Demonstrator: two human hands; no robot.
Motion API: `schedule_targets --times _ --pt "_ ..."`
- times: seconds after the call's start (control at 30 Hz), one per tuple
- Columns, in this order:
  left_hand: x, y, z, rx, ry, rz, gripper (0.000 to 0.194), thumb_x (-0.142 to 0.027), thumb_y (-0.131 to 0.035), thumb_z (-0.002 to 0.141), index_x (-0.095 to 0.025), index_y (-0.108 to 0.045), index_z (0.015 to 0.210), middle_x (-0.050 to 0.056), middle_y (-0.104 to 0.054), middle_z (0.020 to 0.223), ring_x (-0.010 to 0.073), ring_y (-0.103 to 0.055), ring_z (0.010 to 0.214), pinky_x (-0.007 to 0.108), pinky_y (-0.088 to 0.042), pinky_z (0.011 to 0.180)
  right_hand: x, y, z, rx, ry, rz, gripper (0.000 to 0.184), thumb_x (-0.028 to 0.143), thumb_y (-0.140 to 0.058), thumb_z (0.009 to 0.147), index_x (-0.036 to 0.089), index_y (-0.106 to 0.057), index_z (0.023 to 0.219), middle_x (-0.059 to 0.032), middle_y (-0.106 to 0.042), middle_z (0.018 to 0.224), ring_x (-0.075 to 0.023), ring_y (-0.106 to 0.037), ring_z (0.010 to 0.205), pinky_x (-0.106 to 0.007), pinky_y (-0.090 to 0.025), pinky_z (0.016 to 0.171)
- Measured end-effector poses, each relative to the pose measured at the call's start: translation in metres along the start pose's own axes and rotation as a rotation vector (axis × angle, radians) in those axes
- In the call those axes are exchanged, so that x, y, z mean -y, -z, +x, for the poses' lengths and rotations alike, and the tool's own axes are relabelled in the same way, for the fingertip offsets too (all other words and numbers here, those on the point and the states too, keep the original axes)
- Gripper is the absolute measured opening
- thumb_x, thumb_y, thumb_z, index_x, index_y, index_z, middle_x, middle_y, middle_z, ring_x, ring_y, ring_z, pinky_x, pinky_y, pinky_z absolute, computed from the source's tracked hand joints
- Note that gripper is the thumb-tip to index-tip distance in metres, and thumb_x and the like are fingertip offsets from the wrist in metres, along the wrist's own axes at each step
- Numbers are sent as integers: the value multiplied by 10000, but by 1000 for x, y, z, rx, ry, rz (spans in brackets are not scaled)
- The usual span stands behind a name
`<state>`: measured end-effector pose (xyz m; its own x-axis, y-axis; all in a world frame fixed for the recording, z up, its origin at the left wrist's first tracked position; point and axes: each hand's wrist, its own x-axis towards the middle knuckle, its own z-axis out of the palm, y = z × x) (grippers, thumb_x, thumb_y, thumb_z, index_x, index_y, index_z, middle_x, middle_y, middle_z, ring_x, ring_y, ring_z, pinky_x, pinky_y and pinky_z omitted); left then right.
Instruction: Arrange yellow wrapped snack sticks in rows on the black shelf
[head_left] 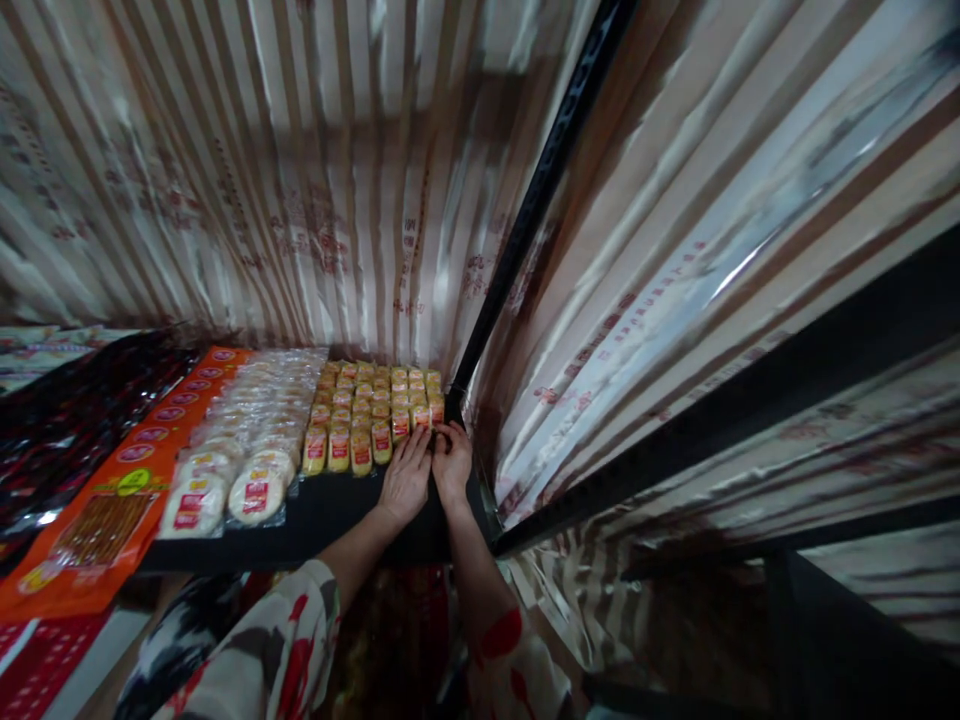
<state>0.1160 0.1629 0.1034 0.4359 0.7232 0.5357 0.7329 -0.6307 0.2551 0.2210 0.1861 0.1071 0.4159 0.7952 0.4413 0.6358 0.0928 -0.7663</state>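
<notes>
Both my hands reach to the near right corner of a block of small yellow packets with red labels [375,405], laid in rows on a dark shelf [330,515]. My left hand [406,478] lies palm down, fingers together, with its fingertips on the front packets. My right hand [451,460] is curled beside it, fingers pinched at the last packet [421,416] of the front row; what it grips is partly hidden. The two hands touch each other.
Left of the yellow packets lie rows of clear bags with round pale cakes [240,450], then orange packs [127,490] and dark glossy packs [67,420]. A black upright post [525,220] stands right behind my hands. Striped paper lines the walls; a black rail [750,400] runs at the right.
</notes>
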Motion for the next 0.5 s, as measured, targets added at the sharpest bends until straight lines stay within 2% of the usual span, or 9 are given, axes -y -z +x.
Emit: schedule_targets --times 0.13,0.23,0.37,0.5 --pt "-14 18 -9 15 27 -108 374 -111 -388 805 -109 -553 1142 129 -455 1337 223 -329 1298 404 -377 1021 17 23 -30 1 5 63 280 239 -392 818 154 -603 980 -107 -590 1073 -181 -529 1027 -346 -408 922" --pt "-31 36 -34 18 80 -220 301 -164 -396 830 -140 -612 1039 112 -542 1233 209 -447 1193 362 -412 996 34 41 -67 13 -26 125 285 260 -363 848 159 -598 973 -92 -611 1009 -167 -557 962 -314 -434 877" --pt "-52 55 -94 35 179 -402 319 -197 -409 833 -129 -586 1089 132 -553 1184 196 -509 1102 332 -436 962 49 60 -128 108 -40 154 278 230 -346 859 178 -603 952 -70 -622 975 -157 -564 937 -303 -437 870" --pt "-60 65 -170 150 301 -492 343 -167 -378 828 -148 -574 1110 124 -547 1175 187 -508 1108 337 -425 966 43 72 -191 350 -24 117 284 192 -343 857 199 -618 926 -56 -639 935 -158 -577 917 -296 -444 852"
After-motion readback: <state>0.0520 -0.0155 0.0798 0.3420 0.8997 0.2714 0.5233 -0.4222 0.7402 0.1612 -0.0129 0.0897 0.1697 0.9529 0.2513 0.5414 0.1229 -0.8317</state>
